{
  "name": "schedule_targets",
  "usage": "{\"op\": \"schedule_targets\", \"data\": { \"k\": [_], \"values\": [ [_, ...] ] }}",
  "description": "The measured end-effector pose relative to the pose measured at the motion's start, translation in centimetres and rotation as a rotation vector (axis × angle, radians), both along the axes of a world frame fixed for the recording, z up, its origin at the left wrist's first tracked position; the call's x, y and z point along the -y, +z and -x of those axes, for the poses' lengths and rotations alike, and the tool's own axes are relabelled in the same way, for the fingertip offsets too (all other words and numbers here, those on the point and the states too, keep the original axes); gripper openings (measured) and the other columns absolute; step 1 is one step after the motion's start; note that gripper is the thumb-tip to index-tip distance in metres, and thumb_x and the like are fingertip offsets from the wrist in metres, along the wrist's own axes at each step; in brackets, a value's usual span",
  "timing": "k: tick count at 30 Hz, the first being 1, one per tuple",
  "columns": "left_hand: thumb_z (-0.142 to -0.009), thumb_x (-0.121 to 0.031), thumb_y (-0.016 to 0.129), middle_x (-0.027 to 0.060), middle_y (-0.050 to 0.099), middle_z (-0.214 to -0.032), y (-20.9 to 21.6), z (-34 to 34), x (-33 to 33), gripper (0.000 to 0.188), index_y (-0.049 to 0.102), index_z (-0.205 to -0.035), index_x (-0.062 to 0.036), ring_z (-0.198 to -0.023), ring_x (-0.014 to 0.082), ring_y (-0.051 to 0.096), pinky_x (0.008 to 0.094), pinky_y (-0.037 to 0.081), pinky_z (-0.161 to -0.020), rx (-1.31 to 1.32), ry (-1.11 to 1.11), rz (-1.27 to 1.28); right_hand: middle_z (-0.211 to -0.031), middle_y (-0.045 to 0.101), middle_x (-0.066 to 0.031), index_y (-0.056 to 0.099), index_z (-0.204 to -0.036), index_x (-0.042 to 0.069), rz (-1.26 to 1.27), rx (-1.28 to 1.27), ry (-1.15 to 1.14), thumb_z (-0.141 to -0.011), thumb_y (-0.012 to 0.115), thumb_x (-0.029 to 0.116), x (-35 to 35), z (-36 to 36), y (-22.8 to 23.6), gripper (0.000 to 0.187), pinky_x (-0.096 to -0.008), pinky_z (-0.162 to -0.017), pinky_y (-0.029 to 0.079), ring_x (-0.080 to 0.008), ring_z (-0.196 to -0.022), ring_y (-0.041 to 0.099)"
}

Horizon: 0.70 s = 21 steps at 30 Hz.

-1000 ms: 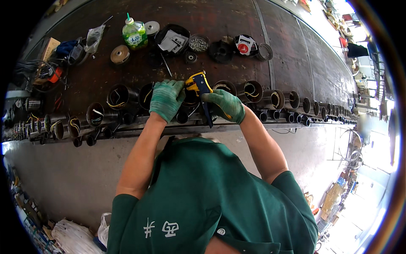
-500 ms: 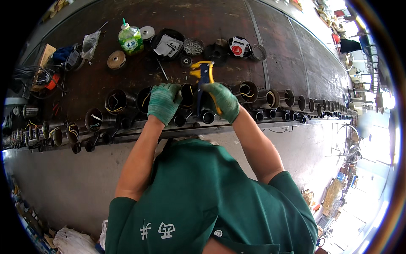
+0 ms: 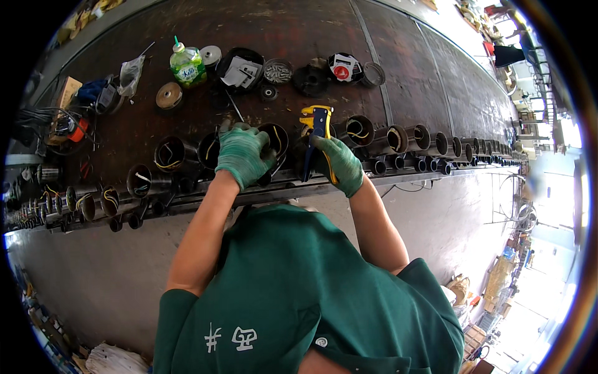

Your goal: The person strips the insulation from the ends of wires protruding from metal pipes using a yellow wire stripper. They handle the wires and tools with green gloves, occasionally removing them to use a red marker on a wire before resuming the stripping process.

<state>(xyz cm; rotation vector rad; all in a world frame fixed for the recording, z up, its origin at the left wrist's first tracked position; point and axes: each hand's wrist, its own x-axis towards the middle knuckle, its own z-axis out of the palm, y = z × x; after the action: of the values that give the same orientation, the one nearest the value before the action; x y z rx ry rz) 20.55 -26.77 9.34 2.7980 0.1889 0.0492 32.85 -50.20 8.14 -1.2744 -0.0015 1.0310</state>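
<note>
My right hand (image 3: 342, 166), in a green glove, is closed around the handles of a wire stripper (image 3: 318, 128) with dark blue and yellow parts. Its yellow jaws point away from me, above the row of dark metal tubes. My left hand (image 3: 244, 156), gloved too, rests over the row with curled fingers; what they grip is hidden behind the hand. Just right of it, a tube (image 3: 284, 141) stands with its mouth toward me and a pale wire inside. Another tube (image 3: 208, 149) shows partly to the left of the hand.
Tubes with wires line the bench's near edge, like this one (image 3: 359, 131). Farther back stand a green bottle (image 3: 187, 66), a dish of small metal parts (image 3: 278, 71), a black bowl with papers (image 3: 242, 70) and a wooden-topped spool (image 3: 169, 96). A thin rod (image 3: 235, 106) lies beyond my left hand.
My right hand and the wire stripper have shifted slightly right and nearer to me. My left hand has turned a little, its fingers reaching over the tubes. The view has shifted slightly.
</note>
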Motion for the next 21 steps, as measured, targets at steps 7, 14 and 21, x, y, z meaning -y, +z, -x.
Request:
{"op": "schedule_targets", "data": {
  "k": [7, 14, 21],
  "values": [
    [-0.091, -0.058, 0.071, 0.0076, 0.073, -0.118, 0.2, -2.1, 3.0, 0.045, 0.081, -0.11, -0.0179, -0.135, 0.03, 0.055, 0.072, 0.013, -0.123, -0.14, 0.082, -0.131, -0.101, 0.071, -0.0105, 0.066, -0.121, -0.002, 0.006, -0.027, -0.007, -0.103, 0.065, 0.027, 1.4, 1.3, -0.6, 0.033, -0.0383, -0.085, 0.06, -0.0241, -0.09, 0.072],
    [-0.093, -0.042, 0.073, 0.0065, 0.075, -0.117, -3.9, -0.9, 3.2, 0.031, 0.081, -0.11, -0.0171, -0.14, 0.0314, 0.052, 0.0739, 0.013, -0.122, 0.089, 0.159, 0.099, -0.094, 0.068, -0.0012, 0.068, -0.114, 0.003, -0.012, -0.057, -0.027, -0.101, 0.067, 0.025, 1.6, 2.4, 0.1, 0.026, -0.0298, -0.077, 0.054, -0.0118, -0.084, 0.065],
    [-0.092, -0.024, 0.072, 0.0037, 0.078, -0.107, -3.9, -0.4, 3.9, 0.021, 0.079, -0.108, -0.0134, -0.127, 0.029, 0.062, 0.0701, 0.015, -0.123, 0.279, 0.018, 0.007, -0.091, 0.069, -0.003, 0.068, -0.113, 0.0, 0.153, -0.033, 0.138, -0.099, 0.068, 0.023, 1.9, 2.6, -0.3, 0.027, -0.0281, -0.069, 0.053, -0.011, -0.076, 0.064]
  ]
}}
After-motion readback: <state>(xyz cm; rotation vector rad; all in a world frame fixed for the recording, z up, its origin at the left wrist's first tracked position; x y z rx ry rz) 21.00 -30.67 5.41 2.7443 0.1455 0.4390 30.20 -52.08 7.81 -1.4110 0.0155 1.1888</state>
